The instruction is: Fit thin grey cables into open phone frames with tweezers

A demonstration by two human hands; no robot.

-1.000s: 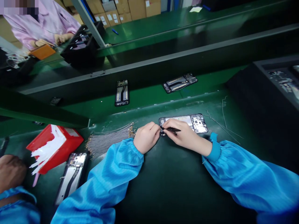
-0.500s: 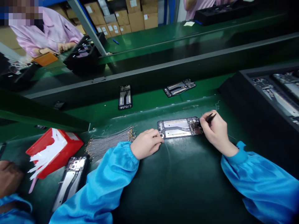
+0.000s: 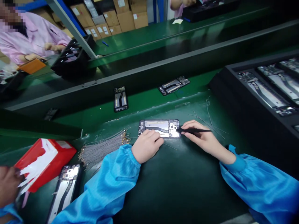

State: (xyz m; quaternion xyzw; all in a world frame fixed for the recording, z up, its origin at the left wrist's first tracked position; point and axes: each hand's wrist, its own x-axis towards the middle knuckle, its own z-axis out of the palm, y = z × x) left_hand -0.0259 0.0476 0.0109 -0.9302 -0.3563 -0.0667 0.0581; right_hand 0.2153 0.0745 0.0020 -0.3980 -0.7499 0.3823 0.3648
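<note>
An opened phone (image 3: 157, 124) lies flat on the green bench, its battery bay and bright circuit board exposed. My left hand (image 3: 147, 146) has its curled fingers on the phone's near edge, hiding part of it. A thin grey cable (image 3: 171, 147) shows on both sides of that hand; whether the fingers pinch it is hidden. In my right hand (image 3: 202, 134) is a pair of black tweezers (image 3: 198, 130), held closed like a pen, with the tips at the board on the phone's right end. Left of my left hand lies a bundle of grey cables (image 3: 102, 149) with gold-coloured ends.
Loose cables (image 3: 207, 121) lie beyond my right hand. A black tray (image 3: 224, 77) of opened phones stands right. Other phones (image 3: 121, 99) lie on the back strip. At left are a red box (image 3: 49, 168), another opened phone (image 3: 64, 193) and a co-worker's hand (image 3: 9, 186).
My right hand has turned the tweezers, bringing their tips to the phone's board. My left fingers have moved further over the phone. The view has shifted; the co-worker's hand has reached the red box.
</note>
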